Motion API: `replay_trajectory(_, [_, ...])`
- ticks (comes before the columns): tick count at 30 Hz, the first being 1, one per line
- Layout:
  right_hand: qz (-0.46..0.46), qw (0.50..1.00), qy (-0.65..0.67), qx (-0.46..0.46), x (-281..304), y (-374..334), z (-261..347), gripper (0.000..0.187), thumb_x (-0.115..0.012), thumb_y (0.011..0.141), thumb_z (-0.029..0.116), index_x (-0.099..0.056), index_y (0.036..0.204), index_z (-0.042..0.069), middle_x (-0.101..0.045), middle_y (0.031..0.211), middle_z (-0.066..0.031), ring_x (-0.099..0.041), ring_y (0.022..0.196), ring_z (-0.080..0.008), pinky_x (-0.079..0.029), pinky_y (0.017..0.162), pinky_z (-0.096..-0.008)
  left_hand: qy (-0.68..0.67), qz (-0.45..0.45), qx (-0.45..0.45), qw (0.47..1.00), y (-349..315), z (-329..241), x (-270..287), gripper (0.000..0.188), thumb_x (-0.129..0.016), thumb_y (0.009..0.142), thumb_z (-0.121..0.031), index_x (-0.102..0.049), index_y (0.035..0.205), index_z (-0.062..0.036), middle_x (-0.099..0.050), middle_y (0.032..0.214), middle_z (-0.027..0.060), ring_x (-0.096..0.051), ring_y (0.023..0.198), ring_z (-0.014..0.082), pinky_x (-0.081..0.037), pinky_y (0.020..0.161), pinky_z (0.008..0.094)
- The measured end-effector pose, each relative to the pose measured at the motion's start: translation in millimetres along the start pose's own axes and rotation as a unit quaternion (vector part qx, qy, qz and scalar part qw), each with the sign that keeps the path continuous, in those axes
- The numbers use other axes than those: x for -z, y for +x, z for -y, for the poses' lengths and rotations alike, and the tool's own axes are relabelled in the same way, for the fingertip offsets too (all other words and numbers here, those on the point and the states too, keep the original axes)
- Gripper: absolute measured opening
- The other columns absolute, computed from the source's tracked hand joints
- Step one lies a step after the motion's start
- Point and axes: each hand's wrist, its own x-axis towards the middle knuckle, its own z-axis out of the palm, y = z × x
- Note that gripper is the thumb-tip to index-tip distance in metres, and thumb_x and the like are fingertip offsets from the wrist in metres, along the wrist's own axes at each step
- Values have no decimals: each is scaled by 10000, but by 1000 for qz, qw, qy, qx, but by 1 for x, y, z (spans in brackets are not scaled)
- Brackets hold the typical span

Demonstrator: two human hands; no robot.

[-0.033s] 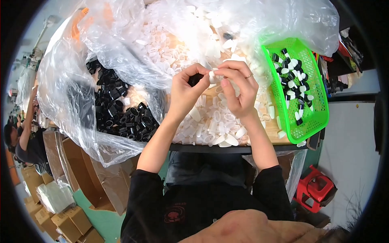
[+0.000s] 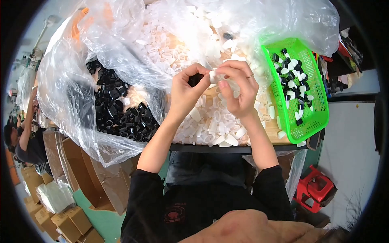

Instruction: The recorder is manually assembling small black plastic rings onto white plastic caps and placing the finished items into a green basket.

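Note:
Over the middle of the table, my left hand (image 2: 184, 91) and my right hand (image 2: 242, 87) meet at a small white plastic piece (image 2: 212, 77). My left thumb and forefinger pinch its left side. The right fingertips hold it from the other side, with the right thumb just below. A dark patch, perhaps a black plastic part (image 2: 195, 79), shows within the curl of my left hand; I cannot tell whether it is held. Beneath the hands lie many translucent rings (image 2: 216, 117) and white oval pieces (image 2: 231, 140).
Black ring-shaped parts (image 2: 115, 115) lie in a clear plastic bag (image 2: 69, 91) on the left. A green basket (image 2: 289, 129) at the right holds black-and-white assembled pieces (image 2: 300, 87). A red stool (image 2: 314, 188) and cardboard boxes (image 2: 67, 222) are on the floor. Another person (image 2: 26, 143) is at far left.
My right thumb has shifted slightly up and left toward the white piece. Otherwise the hands stay in place.

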Motion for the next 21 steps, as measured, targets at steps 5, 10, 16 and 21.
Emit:
replay_trajectory(5, [-53, 997, -28, 48, -2, 0, 0, 196, -723, 771, 59, -678, 959, 26, -600, 1015, -127, -614, 831, -187, -497, 644, -270, 102, -60, -113, 986, 0, 0, -7, 35, -671, 847, -13, -645, 832, 6, -533, 684, -35, -424, 594, 18, -333, 532, 189])
replay_trajectory(10, [-39, 998, -51, -17, -10, -4, -3, 177, -744, 778, 21, -707, 951, 26, -606, 959, -84, -616, 810, -170, -524, 654, -261, 201, -87, -229, 948, 1, 1, -7, 55, -686, 807, 25, -643, 839, 21, -582, 736, 31, -473, 574, 66, -370, 519, 211])
replay_trajectory(16, [-53, 995, -77, -30, -15, -7, -7, 108, -708, 822, 4, -703, 930, 10, -607, 942, -77, -613, 773, -163, -517, 625, -255, 274, -96, -283, 914, -1, 0, -9, 96, -701, 777, 49, -650, 845, 5, -601, 764, 60, -578, 616, 125, -460, 539, 257])
replay_trajectory(21, [-24, 993, -7, -119, -14, -5, -3, 63, -623, 904, 56, -647, 934, 7, -585, 944, -83, -601, 776, -169, -496, 621, -268, 318, -117, -311, 888, 0, 4, -12, 143, -705, 745, 66, -645, 852, -6, -601, 775, 75, -602, 636, 170, -484, 554, 284])
